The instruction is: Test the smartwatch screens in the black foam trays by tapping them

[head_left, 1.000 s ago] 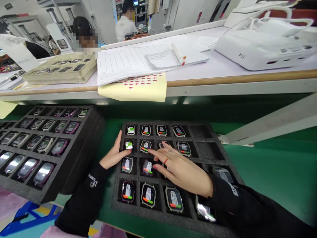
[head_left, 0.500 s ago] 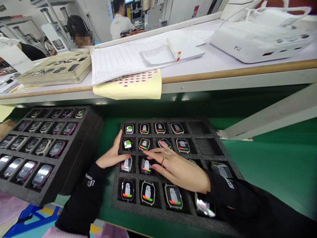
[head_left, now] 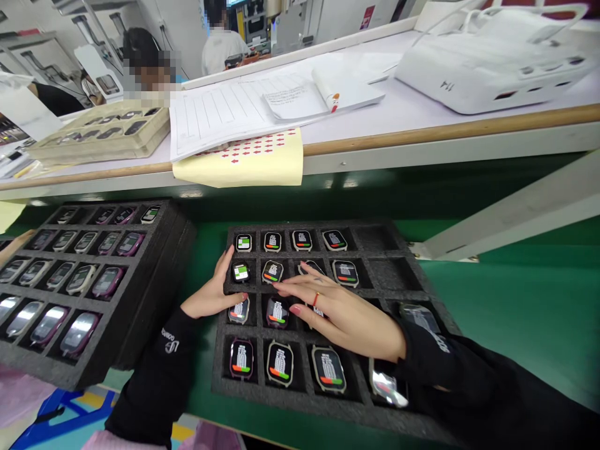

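A dark grey foam tray [head_left: 300, 400] holds several smartwatch bodies without straps, most with lit screens showing text over a red-green bar. My left hand [head_left: 210, 290] is open at the tray's left edge, its thumb over a watch [head_left: 239, 310] in the left column. Over the middle of the tray lies my right hand [head_left: 349, 315], fingers stretched out and holding nothing. Its fingertips are beside a watch [head_left: 272, 272] in the second row and a purple-rimmed watch [head_left: 277, 312] below. The hand partly covers other watches; whether it touches one, I cannot tell. Two watches [head_left: 240, 272] show green-and-white screens.
Stacked foam trays [head_left: 154, 281] with more watches stand at left, where another person's hand [head_left: 14, 245] reaches in. Above is a shelf [head_left: 422, 128] with papers [head_left: 225, 112], a beige tray [head_left: 140, 144] and a white device [head_left: 469, 81]. A slanted metal brace [head_left: 506, 212] stands at right.
My right hand has shifted slightly right, uncovering a little more of the purple-rimmed watch. My left hand stays in place. The other person's hand at far left has moved a little.
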### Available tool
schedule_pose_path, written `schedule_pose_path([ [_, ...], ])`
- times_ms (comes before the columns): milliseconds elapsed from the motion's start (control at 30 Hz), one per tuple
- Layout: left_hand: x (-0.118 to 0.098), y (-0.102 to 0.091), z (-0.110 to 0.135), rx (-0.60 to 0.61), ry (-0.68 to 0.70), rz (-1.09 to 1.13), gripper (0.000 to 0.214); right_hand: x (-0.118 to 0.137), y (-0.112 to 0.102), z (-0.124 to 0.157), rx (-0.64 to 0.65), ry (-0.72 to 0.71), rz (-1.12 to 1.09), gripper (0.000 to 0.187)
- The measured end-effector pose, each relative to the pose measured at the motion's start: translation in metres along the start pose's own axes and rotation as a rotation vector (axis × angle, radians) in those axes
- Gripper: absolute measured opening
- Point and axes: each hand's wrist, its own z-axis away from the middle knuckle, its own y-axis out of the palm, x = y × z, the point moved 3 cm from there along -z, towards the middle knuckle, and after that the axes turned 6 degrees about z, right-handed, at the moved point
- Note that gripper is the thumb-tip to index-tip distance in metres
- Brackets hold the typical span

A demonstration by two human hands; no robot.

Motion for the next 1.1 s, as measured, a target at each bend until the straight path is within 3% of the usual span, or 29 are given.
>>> schedule_pose_path([
  [200,0.0,-0.002,0.0,0.002,0.001,-0.074,0.104,0.001,-0.006,-0.002,-0.035,0.021,-0.056,0.037],
  [533,0.0,-0.004,0.005,0.053,-0.002,0.031,0.101,0.011,-0.008,-0.001,0.135,-0.088,-0.125,0.042],
  [833,-0.007,-0.008,0.011,0.138,-0.02,0.018,0.118,0.02,-0.002,0.001,0.289,-0.091,-0.077,0.041],
  [967,-0.009,-0.008,0.014,0.181,-0.05,-0.061,0.122,0.018,-0.007,-0.001,0.194,-0.097,-0.074,0.042],
  [1100,-0.008,-0.005,0.015,0.202,-0.085,0.02,0.126,0.012,-0.014,-0.001,0.113,-0.09,-0.045,0.042],
])
